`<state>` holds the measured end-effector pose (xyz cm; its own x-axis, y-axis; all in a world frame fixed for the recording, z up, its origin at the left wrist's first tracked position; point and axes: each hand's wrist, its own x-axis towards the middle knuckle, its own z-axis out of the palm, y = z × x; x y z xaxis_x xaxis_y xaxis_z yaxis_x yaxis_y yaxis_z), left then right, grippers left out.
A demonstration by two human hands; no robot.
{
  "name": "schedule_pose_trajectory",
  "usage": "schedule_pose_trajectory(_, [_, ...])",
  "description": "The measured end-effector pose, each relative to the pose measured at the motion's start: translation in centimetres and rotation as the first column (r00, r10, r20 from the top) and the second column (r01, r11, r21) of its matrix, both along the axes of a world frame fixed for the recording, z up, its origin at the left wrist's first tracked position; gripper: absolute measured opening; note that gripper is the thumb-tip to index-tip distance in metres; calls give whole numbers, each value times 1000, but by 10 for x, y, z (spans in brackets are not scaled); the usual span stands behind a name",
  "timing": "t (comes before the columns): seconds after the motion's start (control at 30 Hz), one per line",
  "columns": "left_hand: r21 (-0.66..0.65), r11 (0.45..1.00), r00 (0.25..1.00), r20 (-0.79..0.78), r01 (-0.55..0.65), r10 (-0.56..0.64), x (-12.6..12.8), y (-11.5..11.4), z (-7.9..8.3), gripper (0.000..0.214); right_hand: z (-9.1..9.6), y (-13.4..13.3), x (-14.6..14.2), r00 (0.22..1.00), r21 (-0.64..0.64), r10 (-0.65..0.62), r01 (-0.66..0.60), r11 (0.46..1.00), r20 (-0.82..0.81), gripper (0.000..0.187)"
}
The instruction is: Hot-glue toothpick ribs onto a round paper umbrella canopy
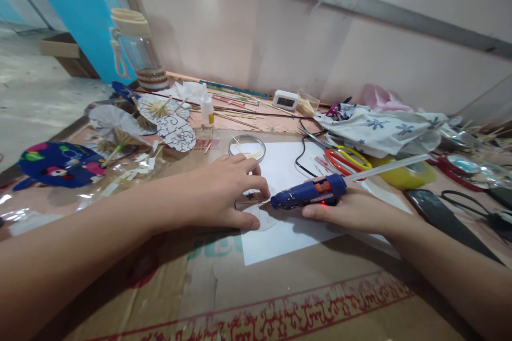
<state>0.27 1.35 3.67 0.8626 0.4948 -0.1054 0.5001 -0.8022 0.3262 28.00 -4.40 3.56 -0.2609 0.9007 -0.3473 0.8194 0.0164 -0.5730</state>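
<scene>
My right hand (340,208) is wrapped around a blue hot glue gun (304,193) with an orange switch and a small red light. A clear glue stick (390,167) juts from its back end. The nozzle points left, close to the fingertips of my left hand (236,189). That hand is curved over a small patterned piece (250,196), thumb and forefinger apart at its edges; much of the piece is hidden beneath the hand. Both hands are above a white sheet of paper (280,245). Just beyond my left hand lies a round metal ring (261,145).
Small fans (176,132), one a blue fan (60,164), lie at the left near a glass bottle (140,48). Scissors (346,159), tape (408,170), patterned cloth (384,125) and a phone (444,218) are at the right. Cardboard (216,298) covers the front; a timer (285,100) stands behind.
</scene>
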Motion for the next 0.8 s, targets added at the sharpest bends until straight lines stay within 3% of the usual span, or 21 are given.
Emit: schedule_pose_trajectory(0.8, [14, 1000, 1000, 13, 7, -7, 0, 0, -1, 39, 1, -1, 3, 997, -32, 37, -39, 999, -61, 46])
